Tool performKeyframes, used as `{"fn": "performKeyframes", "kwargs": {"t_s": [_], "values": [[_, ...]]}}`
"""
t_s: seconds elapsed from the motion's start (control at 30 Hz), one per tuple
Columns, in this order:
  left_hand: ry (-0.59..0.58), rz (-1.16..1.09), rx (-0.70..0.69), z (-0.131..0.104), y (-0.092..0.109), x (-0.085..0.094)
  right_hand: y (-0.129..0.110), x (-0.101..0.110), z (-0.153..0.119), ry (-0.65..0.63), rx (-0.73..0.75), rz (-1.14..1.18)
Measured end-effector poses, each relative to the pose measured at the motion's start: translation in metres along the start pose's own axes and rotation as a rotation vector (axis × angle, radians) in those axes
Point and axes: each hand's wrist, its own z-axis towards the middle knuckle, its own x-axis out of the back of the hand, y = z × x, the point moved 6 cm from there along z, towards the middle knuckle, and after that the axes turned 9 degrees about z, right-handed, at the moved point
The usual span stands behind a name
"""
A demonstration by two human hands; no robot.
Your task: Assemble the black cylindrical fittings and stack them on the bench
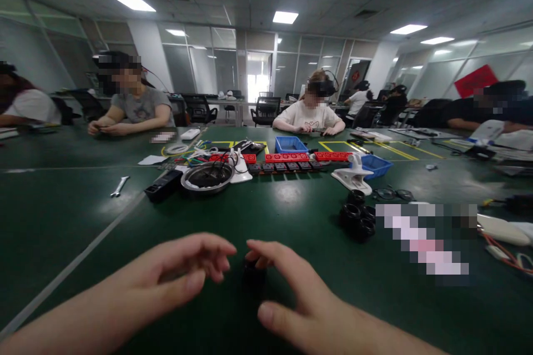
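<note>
My left hand [187, 266] hovers over the green table with its fingers loosely curved and apart, holding nothing. Opposite it, my right hand [291, 280] has its thumb well away from its fingers. Beneath and beside those right fingers sits a small dark object [253, 276], partly hidden; whether the fingertips touch it I cannot tell. Further right, a cluster of black ring-shaped parts [357, 219] is stacked on the table.
Beyond my hands are a round metal tray [208, 186], a black case [163, 184], a wrench [120, 186], white clip stands [355, 175], red strips [286, 157] and blue baskets [290, 145]. Eyeglasses [393, 194] lie to the right. Other people sit across the table.
</note>
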Motion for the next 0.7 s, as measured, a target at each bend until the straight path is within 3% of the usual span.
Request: {"fn": "performKeyframes", "kwargs": {"t_s": [0.07,0.13,0.23,0.33,0.47,0.7], "values": [[0.024,-0.051,0.046,0.025,0.0,0.003,0.022,0.018,0.01,-0.036,-0.137,0.022],[0.061,-0.007,-0.043,0.038,0.006,-0.009,0.042,0.026,0.02,-0.097,-0.209,0.068],[0.094,0.105,-0.243,0.034,0.01,-0.043,0.063,0.024,0.024,-0.189,-0.25,0.044],[0.097,0.141,-0.322,0.024,0.003,-0.066,0.063,0.016,0.021,-0.227,-0.159,-0.133],[0.027,0.015,-0.342,0.026,-0.003,-0.071,0.057,0.008,0.025,-0.262,-0.064,-0.24],[0.018,-0.137,-0.347,0.035,-0.002,-0.073,0.068,0.008,0.034,-0.281,-0.111,-0.351]]}}
